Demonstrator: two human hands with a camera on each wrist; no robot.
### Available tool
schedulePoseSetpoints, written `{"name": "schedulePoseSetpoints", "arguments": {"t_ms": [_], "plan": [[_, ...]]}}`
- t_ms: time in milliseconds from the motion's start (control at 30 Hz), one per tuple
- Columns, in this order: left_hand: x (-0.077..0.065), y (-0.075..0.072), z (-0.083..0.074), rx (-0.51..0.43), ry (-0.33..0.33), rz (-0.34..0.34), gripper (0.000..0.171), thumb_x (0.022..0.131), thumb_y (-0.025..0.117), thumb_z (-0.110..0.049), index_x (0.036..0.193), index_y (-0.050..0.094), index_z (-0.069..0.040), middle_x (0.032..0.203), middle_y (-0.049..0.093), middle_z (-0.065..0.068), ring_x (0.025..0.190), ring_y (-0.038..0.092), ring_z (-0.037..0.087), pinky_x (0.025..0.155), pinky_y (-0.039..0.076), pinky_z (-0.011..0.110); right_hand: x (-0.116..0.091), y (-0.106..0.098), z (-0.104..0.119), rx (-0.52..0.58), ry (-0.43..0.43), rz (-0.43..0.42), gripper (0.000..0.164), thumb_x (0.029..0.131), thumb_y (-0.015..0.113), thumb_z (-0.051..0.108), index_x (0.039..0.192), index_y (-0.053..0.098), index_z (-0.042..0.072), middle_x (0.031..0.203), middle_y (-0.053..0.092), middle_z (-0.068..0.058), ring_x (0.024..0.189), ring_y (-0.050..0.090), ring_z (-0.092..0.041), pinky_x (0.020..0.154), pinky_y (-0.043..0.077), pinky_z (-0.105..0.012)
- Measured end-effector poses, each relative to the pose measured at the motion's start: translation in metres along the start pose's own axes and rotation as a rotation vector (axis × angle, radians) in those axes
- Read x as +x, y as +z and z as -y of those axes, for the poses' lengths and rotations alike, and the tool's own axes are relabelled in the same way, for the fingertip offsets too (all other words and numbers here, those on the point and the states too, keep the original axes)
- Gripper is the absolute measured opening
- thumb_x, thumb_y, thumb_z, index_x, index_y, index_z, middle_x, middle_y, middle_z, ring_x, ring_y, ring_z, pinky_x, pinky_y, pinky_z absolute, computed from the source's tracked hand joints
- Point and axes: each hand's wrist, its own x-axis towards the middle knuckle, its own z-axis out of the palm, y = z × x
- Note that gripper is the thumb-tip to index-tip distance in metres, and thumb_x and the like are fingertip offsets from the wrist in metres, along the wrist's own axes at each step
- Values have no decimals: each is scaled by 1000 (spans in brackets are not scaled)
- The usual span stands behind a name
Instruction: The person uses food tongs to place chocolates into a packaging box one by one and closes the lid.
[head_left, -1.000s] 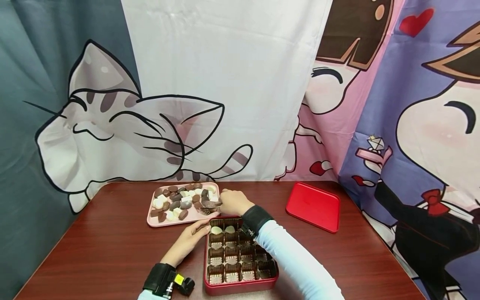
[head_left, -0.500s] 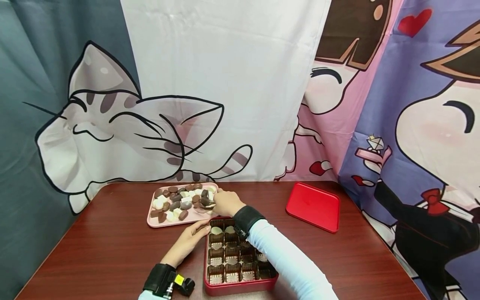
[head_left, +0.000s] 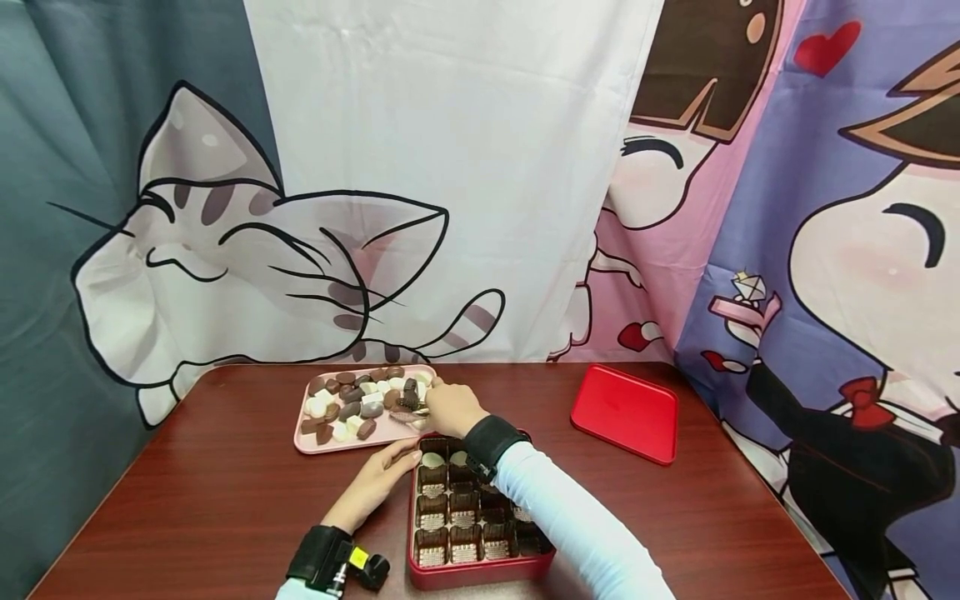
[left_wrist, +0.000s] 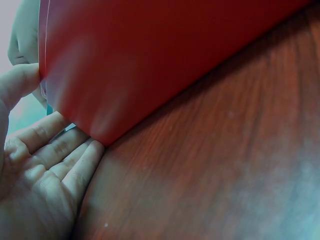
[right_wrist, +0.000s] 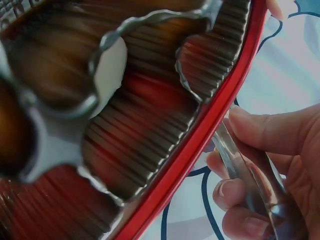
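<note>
My right hand [head_left: 452,408] grips a pair of metal tongs [right_wrist: 260,185] by the arms, thumb on one side and fingers on the other. Their perforated ends are among the chocolates [head_left: 372,410] at the right end of a pink tray [head_left: 306,446]. I cannot tell whether a piece is between those ends. Nearer stands a red box [head_left: 480,575] with a brown divided insert. White chocolates [head_left: 432,460] lie in two back-row compartments. My left hand [head_left: 375,479] rests at the box's back left corner, fairly straight fingers [left_wrist: 82,170] against its wall, thumb at the rim.
A red lid [head_left: 626,414] lies flat at the back right of the brown wooden table [head_left: 225,492]. Behind the table hangs a cartoon-printed cloth [head_left: 465,167]. My right forearm passes over the box's right side and hides several compartments.
My right hand and the tongs have moved slightly left over the tray's right end, and the wrist covers more of the box's back row. My left hand, the box and the lid stay put.
</note>
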Motion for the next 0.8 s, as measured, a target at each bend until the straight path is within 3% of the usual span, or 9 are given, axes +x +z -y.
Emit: {"name": "schedulePoseSetpoints", "arguments": {"t_ms": [333, 600, 800], "plan": [[-1, 0, 0, 5, -22, 3, 53, 102, 60, -30, 147, 51, -2, 151, 53, 22, 143, 47, 38, 118, 40, 55, -9, -12, -9, 32, -19, -5, 11, 92, 69, 24, 87, 74, 15, 108, 68, -2, 78, 70, -20, 65, 57, -33], [-1, 1, 0, -1, -25, 0, 53, 101, 60, -29, 146, 52, -3, 149, 55, 20, 141, 50, 36, 116, 41, 47, -23, -25, -23, 109, -40, -66, 13, 91, 69, 19, 98, 79, 14, 93, 61, -2, 76, 68, -22, 65, 56, -37], [-1, 1, -1, 7, -20, 5, 54, 102, 60, -30, 146, 52, -2, 148, 56, 21, 140, 51, 38, 116, 42, 54, -38, -33, -37, 169, -27, -87, 25, 92, 72, 24, 115, 78, 13, 92, 60, -2, 75, 65, -20, 68, 55, -36]]}}
